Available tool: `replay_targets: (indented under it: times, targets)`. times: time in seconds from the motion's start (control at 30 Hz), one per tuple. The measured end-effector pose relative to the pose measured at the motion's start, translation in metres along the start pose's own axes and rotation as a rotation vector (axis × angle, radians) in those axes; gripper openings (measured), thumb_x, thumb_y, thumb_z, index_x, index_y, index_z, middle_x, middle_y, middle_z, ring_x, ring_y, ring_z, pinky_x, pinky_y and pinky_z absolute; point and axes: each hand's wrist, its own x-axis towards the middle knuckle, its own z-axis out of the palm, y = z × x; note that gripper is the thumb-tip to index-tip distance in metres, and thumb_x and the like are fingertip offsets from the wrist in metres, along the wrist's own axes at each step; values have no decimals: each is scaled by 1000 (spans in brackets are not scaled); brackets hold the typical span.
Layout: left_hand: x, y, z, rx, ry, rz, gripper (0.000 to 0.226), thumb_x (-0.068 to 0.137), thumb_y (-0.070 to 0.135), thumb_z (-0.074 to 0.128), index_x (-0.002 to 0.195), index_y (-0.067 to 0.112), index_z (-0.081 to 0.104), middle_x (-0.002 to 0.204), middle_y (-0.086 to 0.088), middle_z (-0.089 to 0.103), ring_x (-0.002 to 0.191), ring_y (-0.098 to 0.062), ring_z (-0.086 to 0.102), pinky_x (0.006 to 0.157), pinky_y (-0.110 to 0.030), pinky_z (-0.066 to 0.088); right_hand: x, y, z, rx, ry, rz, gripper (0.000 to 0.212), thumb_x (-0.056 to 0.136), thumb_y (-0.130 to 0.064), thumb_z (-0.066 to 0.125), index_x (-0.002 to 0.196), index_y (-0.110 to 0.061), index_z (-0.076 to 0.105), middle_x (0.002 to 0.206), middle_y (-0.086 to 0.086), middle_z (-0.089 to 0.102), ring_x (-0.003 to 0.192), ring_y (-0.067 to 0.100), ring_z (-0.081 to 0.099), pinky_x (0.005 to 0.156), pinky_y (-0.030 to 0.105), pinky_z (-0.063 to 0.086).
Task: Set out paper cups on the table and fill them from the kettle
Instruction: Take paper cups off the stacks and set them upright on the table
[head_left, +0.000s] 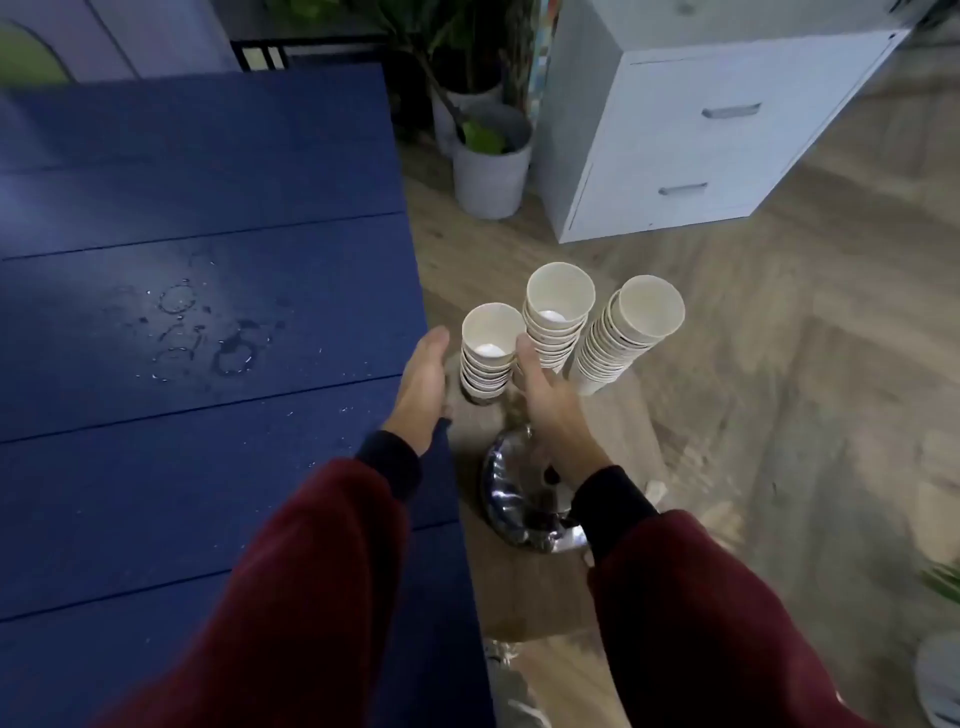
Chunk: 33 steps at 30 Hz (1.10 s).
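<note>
Dark blue planks form the surface (208, 208) that fills the left of the view, with its right edge running alongside a pale wood-look floor (779, 364). Nearest the camera, two dark red sleeves (311, 597) with black cuffs reach forward. Below the right forearm a shiny metal kettle (511, 499) stands on a low brown stand (519, 597) just off the surface's edge, partly hidden by the wrist.

Beyond the kettle, the left grip (421, 384) is held flat with straight fingers and its palm turned toward the cups, holding nothing. It sits just beside the shortest stack of cups (491, 353); contact cannot be made out. The right grip (553, 410) reaches in between that stack and the middle stack (558, 312). One fingertip lies against the gap between them, and whether the fingers are closing on a stack cannot be told.

A third stack (618, 338) stands just to the right, leaning away to the right. All three stacks of white paper cups are upright with mouths up, on the same low stand and not on the blue surface. No cup stands on the surface, which shows wet rings and droplets (208, 332) level with the cups.

Farther back, two pale plant pots (491, 166) stand on the floor beside a white drawer cabinet (701, 130).
</note>
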Motion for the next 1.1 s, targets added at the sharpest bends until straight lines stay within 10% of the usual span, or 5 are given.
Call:
replay_targets:
  times: [0.17, 0.5, 0.77, 0.97, 1.1]
  targets:
    - [3, 17, 12, 35, -155, -84, 44, 100, 67, 26, 100, 41, 61, 73, 37, 66, 64, 20, 60, 69, -26, 42, 21, 8, 12, 193, -229, 107, 78, 81, -85, 49, 140, -35, 57, 137, -7, 64, 128, 15, 59, 116, 47, 39]
    - [7, 0, 10, -24, -170, -129, 68, 90, 83, 21, 126, 42, 61, 124, 13, 67, 121, -10, 56, 111, -54, 36, 18, 22, 15, 249, -323, 126, 78, 88, -77, 52, 140, -20, 58, 135, 8, 65, 129, 26, 59, 115, 51, 39]
    - [-13, 9, 2, -86, -127, -51, 69, 92, 79, 19, 125, 36, 62, 118, 11, 70, 113, -9, 62, 110, -50, 40, 0, 9, 13, 278, -174, 83, 75, 78, -81, 62, 123, -22, 66, 129, 7, 67, 123, 26, 63, 108, 54, 46]
    - [-41, 23, -20, -138, -127, 26, 82, 83, 89, 19, 127, 36, 64, 119, 9, 72, 119, -14, 61, 107, -49, 42, -24, -18, 8, 164, -163, -69, 38, 96, -55, 56, 102, -18, 62, 101, -15, 68, 92, -9, 65, 84, 16, 47]
    - [-65, 33, -50, -94, -87, 26, 88, 85, 86, 5, 124, 36, 66, 119, 7, 72, 116, -13, 61, 106, -51, 40, -49, -30, 30, 5, -239, -166, 69, 81, -84, 50, 121, -29, 66, 119, -16, 67, 112, -4, 61, 104, 29, 44]
